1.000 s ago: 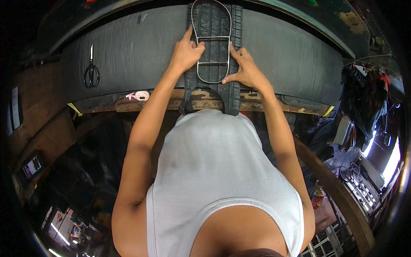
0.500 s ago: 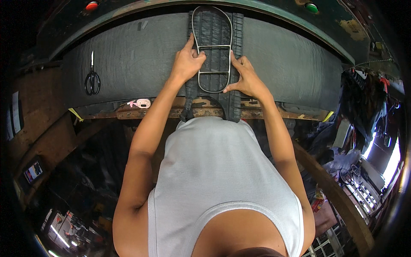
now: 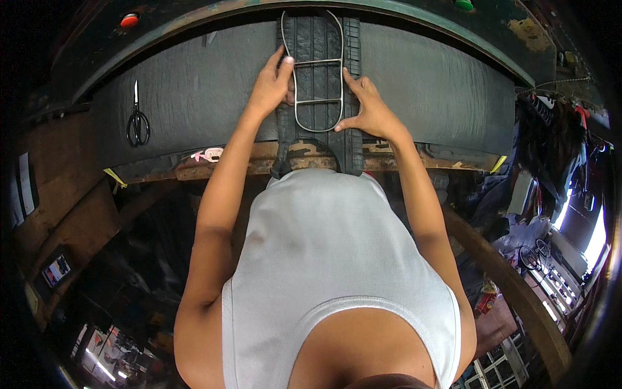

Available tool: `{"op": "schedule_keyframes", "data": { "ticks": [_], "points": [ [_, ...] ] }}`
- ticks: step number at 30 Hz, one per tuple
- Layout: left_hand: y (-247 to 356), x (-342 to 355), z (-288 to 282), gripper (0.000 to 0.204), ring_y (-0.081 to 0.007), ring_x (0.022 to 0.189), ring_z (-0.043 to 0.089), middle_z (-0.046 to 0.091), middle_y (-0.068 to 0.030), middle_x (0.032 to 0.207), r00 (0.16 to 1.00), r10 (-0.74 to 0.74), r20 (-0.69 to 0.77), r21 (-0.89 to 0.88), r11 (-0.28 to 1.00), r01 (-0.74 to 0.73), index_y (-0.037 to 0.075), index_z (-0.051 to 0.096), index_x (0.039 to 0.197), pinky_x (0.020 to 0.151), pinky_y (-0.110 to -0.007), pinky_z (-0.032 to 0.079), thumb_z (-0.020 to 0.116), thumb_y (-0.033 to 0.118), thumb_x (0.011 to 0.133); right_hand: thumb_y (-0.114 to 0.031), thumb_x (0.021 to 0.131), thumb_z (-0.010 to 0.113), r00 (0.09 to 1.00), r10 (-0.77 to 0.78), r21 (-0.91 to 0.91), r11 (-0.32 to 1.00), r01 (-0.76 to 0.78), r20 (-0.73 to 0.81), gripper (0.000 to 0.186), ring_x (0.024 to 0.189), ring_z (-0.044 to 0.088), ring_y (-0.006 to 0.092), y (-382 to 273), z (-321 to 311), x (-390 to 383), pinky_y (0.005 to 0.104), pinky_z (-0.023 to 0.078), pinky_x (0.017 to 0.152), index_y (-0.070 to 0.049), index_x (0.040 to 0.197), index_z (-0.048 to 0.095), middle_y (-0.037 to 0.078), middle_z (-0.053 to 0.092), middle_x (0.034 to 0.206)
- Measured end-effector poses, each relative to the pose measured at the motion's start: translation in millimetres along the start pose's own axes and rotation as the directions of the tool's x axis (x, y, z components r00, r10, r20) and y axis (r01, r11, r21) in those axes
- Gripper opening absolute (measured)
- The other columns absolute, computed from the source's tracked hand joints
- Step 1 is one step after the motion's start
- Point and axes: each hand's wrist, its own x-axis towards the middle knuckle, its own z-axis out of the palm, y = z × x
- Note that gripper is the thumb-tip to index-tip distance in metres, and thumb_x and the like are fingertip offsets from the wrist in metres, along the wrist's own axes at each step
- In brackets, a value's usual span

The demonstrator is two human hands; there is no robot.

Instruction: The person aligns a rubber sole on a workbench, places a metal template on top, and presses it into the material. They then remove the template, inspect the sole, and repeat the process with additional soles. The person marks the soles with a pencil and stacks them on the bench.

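A sole-shaped metal cutting die [image 3: 318,101] with two crossbars lies on a black strip of tyre tread [image 3: 352,146]. The tread runs lengthwise toward my body over the grey pad. At the die's left rim, my left hand [image 3: 271,87] has its thumb and fingers against the metal. Across from it, my right hand [image 3: 376,111] spans the near right curve, the index finger along the side and the thumb at the rounded near end. The die's far end reaches under the machine's front edge, where its tip is partly hidden.
Black-handled scissors [image 3: 137,120] lie on the wide grey pad [image 3: 427,84] to the left. Above the pad stretches the machine's dark beam [image 3: 188,34], with a red button [image 3: 130,20] and a green button [image 3: 464,4]. A pink object [image 3: 208,154] rests by the wooden front edge.
The left thumb has moved from inside the die's outline to its outer left rim. Die and tread have shifted together slightly away and left. The view has tilted a little.
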Motion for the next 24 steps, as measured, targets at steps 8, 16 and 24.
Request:
{"op": "schedule_keyframes", "data": {
  "ticks": [8,16,24],
  "points": [
    [-8,3,-17,0.076,-0.0181,0.059,0.065,0.059,-0.0119,0.075,0.988,-0.043,0.146,-0.167,0.984,0.067,0.003,0.015,0.160,0.054,-0.032,0.059,0.028,0.057,0.108,-0.020,0.082,0.083,1.000,0.028,0.427,0.904,-0.029,0.007,0.097,0.111,0.053,0.0208,12,-14,-10,0.0368,0.042,0.106,-0.012,0.161,0.029,0.009,0.058,0.124],
    [18,10,-69,0.059,-0.0172,0.070,0.069,0.066,-0.0110,0.081,0.937,0.313,-0.156,0.074,0.950,-0.305,0.002,0.044,0.148,0.062,-0.029,0.059,0.034,0.046,0.110,-0.029,0.090,0.077,0.922,0.021,0.251,0.964,0.084,-0.386,0.058,0.116,0.060,0.0224,9,-84,-7,0.0378,0.046,0.104,-0.010,0.142,0.058,0.011,0.063,0.128],
    [114,63,-224,0.043,-0.0430,0.130,0.044,0.048,-0.0253,0.142,-0.117,0.924,-0.363,0.916,0.330,-0.229,-0.001,0.055,0.135,0.110,-0.054,0.032,0.043,0.018,0.099,-0.040,0.089,0.077,0.233,-0.503,-0.530,0.846,-0.065,-0.832,0.071,0.143,0.032,0.0421,20,-231,53,0.0500,0.029,0.117,-0.005,0.145,0.051,0.027,0.039,0.149]
  ]
}}
